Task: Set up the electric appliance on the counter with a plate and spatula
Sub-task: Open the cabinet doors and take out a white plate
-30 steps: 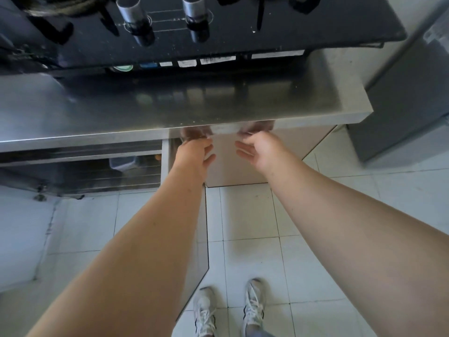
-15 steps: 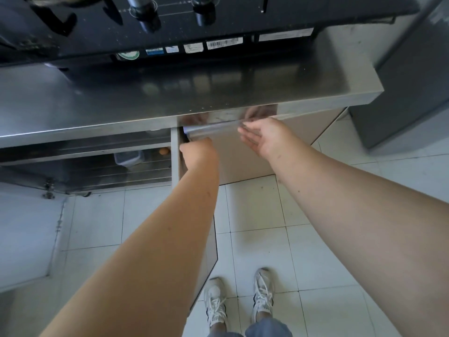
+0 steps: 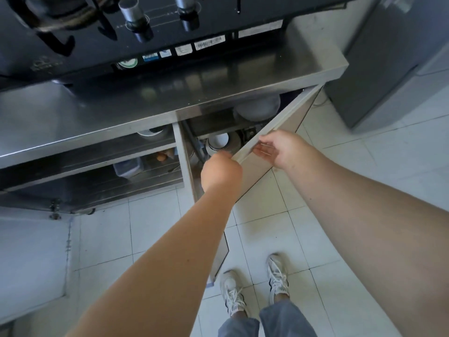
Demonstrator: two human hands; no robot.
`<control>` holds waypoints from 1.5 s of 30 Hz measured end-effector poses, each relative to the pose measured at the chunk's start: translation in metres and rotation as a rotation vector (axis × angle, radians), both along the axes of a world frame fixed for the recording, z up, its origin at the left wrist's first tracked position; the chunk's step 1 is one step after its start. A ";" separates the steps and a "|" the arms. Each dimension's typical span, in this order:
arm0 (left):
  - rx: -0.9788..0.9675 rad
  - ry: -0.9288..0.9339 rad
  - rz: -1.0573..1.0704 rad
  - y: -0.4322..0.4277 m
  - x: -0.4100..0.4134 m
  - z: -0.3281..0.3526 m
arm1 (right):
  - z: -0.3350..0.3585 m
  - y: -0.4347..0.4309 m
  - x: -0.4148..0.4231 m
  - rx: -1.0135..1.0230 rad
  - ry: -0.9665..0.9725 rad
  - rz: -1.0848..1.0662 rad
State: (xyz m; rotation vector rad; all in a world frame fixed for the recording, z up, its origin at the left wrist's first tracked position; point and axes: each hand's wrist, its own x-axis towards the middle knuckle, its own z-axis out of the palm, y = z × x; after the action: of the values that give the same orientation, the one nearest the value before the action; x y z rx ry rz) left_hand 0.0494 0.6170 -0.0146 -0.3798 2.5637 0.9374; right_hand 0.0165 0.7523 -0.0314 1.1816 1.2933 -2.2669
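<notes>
Under the steel counter [image 3: 145, 105], the right cabinet door [image 3: 286, 117] stands partly swung out. My left hand [image 3: 221, 171] is curled around the door's free edge. My right hand [image 3: 284, 149] grips the door's top edge, thumb on top and fingers on the outer face. Inside the cabinet, white dishes [image 3: 258, 108] sit on the upper shelf. Lower down are a white bowl [image 3: 218, 141] and a metal pot [image 3: 234, 142]. I see no electric appliance or spatula.
A black gas stove [image 3: 170, 32] sits on the counter. A grey fridge [image 3: 388, 69] stands at the right. The left cabinet door [image 3: 220, 254] hangs open beneath my left forearm. Open shelves at the left hold a plastic container [image 3: 127, 167] and eggs [image 3: 161, 156]. My feet are on the white tile floor.
The right cabinet door was closed and has swung outward, showing the dishes inside. Both hands have moved out from under the counter edge with it.
</notes>
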 end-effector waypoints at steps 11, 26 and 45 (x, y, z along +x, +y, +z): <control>0.112 -0.471 -0.142 0.032 0.013 -0.006 | -0.005 0.037 0.064 0.108 -0.037 0.052; 0.687 -0.633 -0.018 0.183 0.088 -0.030 | 0.004 0.178 0.126 0.492 -0.042 0.185; 0.703 -0.462 0.068 0.227 0.078 -0.030 | 0.011 0.224 0.125 0.735 0.005 0.152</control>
State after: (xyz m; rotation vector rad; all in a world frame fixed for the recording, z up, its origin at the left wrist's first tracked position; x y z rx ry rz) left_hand 0.1279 0.8435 -0.0447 -0.4098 1.6879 1.4875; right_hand 0.1418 0.9765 -0.0209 1.2095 2.2321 -1.7162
